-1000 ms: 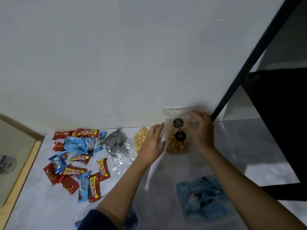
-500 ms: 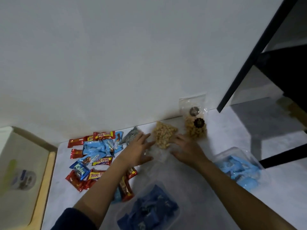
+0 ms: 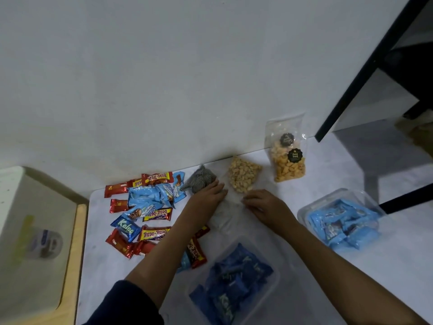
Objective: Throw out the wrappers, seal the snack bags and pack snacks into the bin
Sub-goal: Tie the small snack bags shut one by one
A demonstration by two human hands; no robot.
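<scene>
A clear bag of pale nuts [image 3: 243, 175] lies flat on the white table near the wall. My left hand [image 3: 209, 195] and my right hand [image 3: 263, 204] both press on its empty clear open end, one on each side. To the right, a bag of orange crackers [image 3: 288, 160] with black labels stands against the wall. A bag of grey striped sweets [image 3: 200, 180] lies just left of my left hand. Red and blue wrapped snacks [image 3: 145, 207] are scattered at the left. A clear bin [image 3: 234, 280] of dark blue packs sits near me.
A second clear bin [image 3: 342, 221] with light blue packs sits at the right. A beige container [image 3: 30, 231] with a small tub inside stands left of the table. Black frame bars [image 3: 365, 66] rise at the right.
My hands left the cracker bag, which now stands alone against the wall, and came down onto the nut bag's open end. The view shifted right and down.
</scene>
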